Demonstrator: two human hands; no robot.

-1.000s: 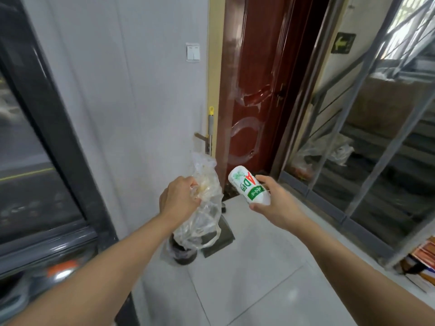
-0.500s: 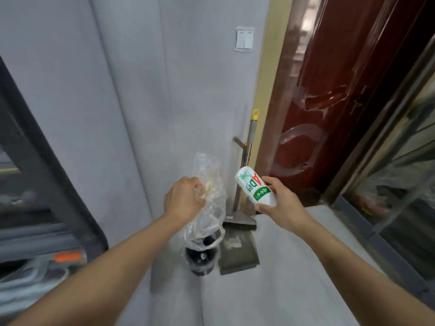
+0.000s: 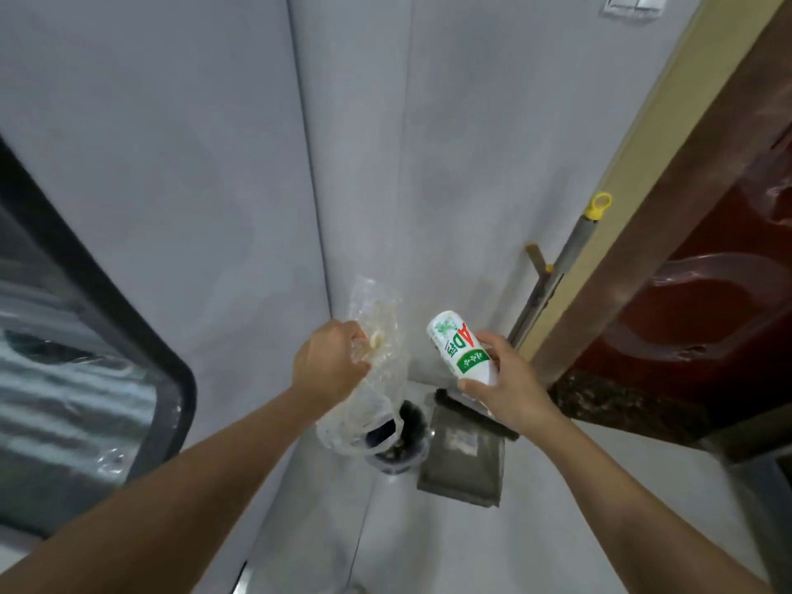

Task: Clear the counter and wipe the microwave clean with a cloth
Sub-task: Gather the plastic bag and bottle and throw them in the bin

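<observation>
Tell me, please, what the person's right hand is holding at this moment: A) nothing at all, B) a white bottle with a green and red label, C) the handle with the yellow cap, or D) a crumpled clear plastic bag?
B: the right hand has its fingers curled round the white bottle with the green and red label, while the clear plastic bag hangs from the left hand.
</observation>
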